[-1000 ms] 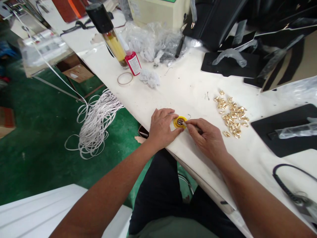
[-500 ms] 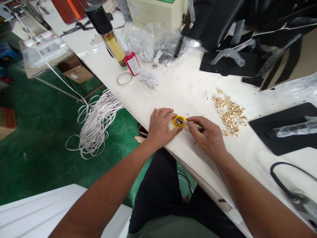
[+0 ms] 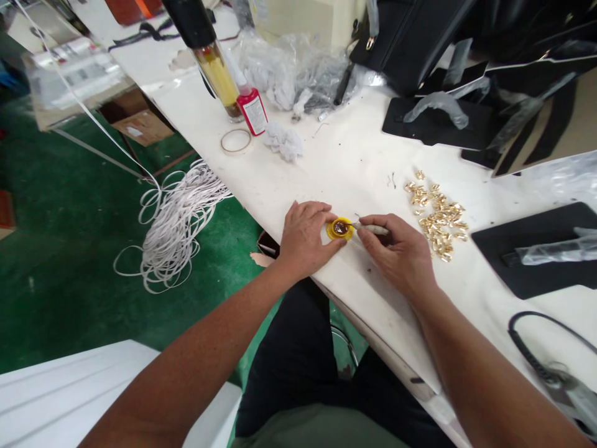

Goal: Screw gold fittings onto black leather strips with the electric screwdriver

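A small yellow cup [image 3: 340, 229] of dark brown liquid stands on the white table [image 3: 326, 177] near its front edge. My left hand [image 3: 308, 239] holds the cup from the left, its thumb and fingers curved round the rim. Between the thumb and fingers of my right hand [image 3: 396, 249] is a thin tool with a pale handle [image 3: 375, 229]; its tip points at the right rim of the cup. To the right of that hand lies a loose pile of small gold metal pieces [image 3: 441, 218].
Behind the hands are a red bottle [image 3: 253, 112], a ring of tape [image 3: 236, 140], a tall glass jar [image 3: 217, 81] and crumpled plastic [image 3: 284, 68]. Black panels [image 3: 536, 249] and a cabled device [image 3: 559, 379] lie right. White cord [image 3: 180, 218] is heaped on the green floor.
The tool in my right hand has drawn back a little to the right, from over the cup's middle to its rim. My left hand stays on the cup. The view has shifted slightly.
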Demonstrator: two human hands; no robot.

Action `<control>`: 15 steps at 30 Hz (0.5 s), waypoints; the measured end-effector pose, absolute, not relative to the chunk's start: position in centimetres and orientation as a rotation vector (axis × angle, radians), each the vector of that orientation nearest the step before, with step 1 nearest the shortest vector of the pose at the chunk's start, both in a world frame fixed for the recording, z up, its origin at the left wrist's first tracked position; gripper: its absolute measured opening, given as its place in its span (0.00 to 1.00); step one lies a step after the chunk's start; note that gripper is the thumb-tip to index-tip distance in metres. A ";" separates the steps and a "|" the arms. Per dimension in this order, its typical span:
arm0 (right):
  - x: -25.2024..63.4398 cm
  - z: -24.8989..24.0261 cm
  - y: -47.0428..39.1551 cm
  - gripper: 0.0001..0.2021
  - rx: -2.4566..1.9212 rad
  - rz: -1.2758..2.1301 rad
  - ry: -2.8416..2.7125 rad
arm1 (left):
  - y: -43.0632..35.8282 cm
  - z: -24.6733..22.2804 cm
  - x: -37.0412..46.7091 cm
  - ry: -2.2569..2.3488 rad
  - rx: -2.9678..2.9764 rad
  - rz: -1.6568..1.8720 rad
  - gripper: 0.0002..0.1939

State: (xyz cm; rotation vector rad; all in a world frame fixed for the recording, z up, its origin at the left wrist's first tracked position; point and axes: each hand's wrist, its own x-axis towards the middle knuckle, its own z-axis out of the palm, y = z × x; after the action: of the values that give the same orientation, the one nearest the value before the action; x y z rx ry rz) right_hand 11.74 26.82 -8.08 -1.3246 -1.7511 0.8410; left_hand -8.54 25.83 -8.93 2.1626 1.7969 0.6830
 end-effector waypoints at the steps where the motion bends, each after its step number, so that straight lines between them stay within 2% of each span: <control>1: 11.8 -8.0 26.8 0.10 -1.299 0.769 -1.811 | 25.8 -8.9 -8.5 1.796 2.156 0.682 0.19; 7: 11.7 -6.8 26.4 0.07 -1.286 0.633 -2.001 | 25.7 -8.8 -8.4 1.800 2.146 0.678 0.17; 15: 11.9 -6.4 26.7 0.07 -1.454 0.845 -1.772 | 25.9 -8.4 -8.8 1.707 2.135 0.612 0.19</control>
State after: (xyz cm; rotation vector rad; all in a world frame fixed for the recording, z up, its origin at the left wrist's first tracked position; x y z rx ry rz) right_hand 11.87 26.65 -6.35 -1.4535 -1.7720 0.8454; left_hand -8.82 25.93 -8.39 2.1349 1.7069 0.6121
